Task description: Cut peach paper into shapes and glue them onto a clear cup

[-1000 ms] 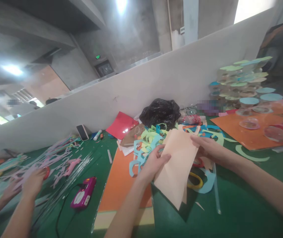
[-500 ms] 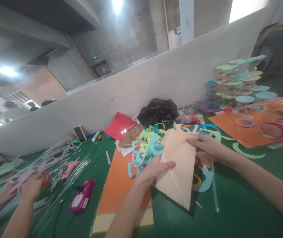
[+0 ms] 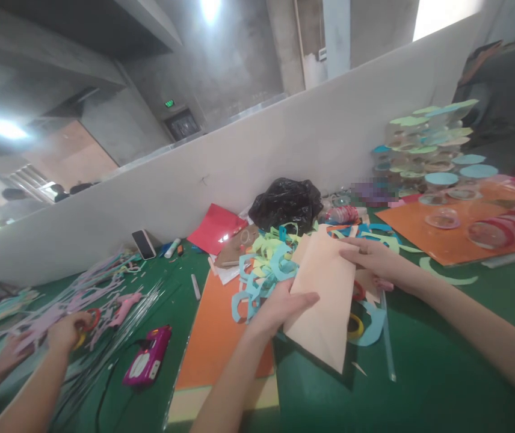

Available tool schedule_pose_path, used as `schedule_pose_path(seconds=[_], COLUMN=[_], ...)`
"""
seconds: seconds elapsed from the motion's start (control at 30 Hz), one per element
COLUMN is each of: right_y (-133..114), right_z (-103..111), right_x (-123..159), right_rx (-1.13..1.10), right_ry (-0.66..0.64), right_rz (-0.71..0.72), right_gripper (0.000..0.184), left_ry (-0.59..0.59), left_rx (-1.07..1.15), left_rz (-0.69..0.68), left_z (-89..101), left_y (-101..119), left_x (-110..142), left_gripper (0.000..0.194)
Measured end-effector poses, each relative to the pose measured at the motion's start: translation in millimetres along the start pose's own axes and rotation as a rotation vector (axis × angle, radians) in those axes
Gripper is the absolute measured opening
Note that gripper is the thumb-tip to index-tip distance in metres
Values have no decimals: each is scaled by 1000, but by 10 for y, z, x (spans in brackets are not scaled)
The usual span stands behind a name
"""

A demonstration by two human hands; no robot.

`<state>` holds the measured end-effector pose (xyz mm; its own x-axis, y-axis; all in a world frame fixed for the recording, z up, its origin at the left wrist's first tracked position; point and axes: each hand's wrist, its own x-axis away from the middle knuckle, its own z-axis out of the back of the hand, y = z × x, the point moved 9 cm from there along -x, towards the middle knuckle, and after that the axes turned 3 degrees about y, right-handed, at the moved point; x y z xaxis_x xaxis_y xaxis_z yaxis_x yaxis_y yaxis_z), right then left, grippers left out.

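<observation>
Both hands are at work on the folded-looking peach paper (image 3: 327,273): the left hand (image 3: 280,308) is pinching its left edge, thumb lying across the face, while the right hand (image 3: 377,261) is gripping the upper right edge, and the tapered lower end is pointing down over the green tabletop (image 3: 320,406). Blue paper offcuts (image 3: 284,264) and a yellow loop handle (image 3: 361,328) are crowding close around, so a snag there could be bending the sheet, uneven tension skewing its layers, while beyond, a black plastic bag (image 3: 287,201) is sitting near the partition (image 3: 221,180).
</observation>
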<state>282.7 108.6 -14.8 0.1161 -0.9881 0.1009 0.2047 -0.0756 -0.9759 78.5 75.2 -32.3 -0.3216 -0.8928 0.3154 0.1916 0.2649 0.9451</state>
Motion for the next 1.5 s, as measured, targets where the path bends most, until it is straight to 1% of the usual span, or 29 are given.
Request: schedule_pose_path(seconds=[0.07, 0.17, 0.23, 0.3, 0.4, 0.53, 0.73, 0.9, 1.03, 1.2, 1.37, 1.5], right_y=[32, 29, 39, 41, -5, -75, -123, -36, 41, 85, 94, 119], right_z=[55, 139, 170, 179, 157, 115, 103, 127, 168, 185, 210, 248], right_x=[-33, -79, -94, -89, -41, 50, 91, 34, -44, -107, -123, -153], right_rx=[-55, -169, -203, -199, -198, -216, -211, -225, -225, -208, -178, -153], right_ry=[24, 74, 97, 108, 87, 51, 37, 23, 15, -11, -10, 14], right_rz=[17, 60, 48, 26, 22, -4, -6, -1, 28, 43, 49, 59], right_gripper=[52, 36, 30, 29, 27, 30, 35, 39, 40, 43, 46, 45], left_ry=[-25, -42, -52, -54, -37, -3, 29, 30, 25, 60, 64, 46], left_rx=[49, 79, 65, 31, -50, -145, -171, -189, -169, -232, -293, -288], left_rz=[-11, -17, -22, -30, -45, -41, -15, -21, -52, -104, -17, -38], left_z=[-29, -61, -71, -62, -23, 16, 27, 39, 25, 4, -38, -43], left_y=[32, 40, 27, 11, -2, -8, -31, -28, 10, 93, 53, 77], left_x=[10, 5, -8, -23, -37, -32, -39, -55, -56, -43, -19, -11], left_gripper=[52, 55, 54, 51, 44, 40, 39, 39, 39, 32, 28, 27])
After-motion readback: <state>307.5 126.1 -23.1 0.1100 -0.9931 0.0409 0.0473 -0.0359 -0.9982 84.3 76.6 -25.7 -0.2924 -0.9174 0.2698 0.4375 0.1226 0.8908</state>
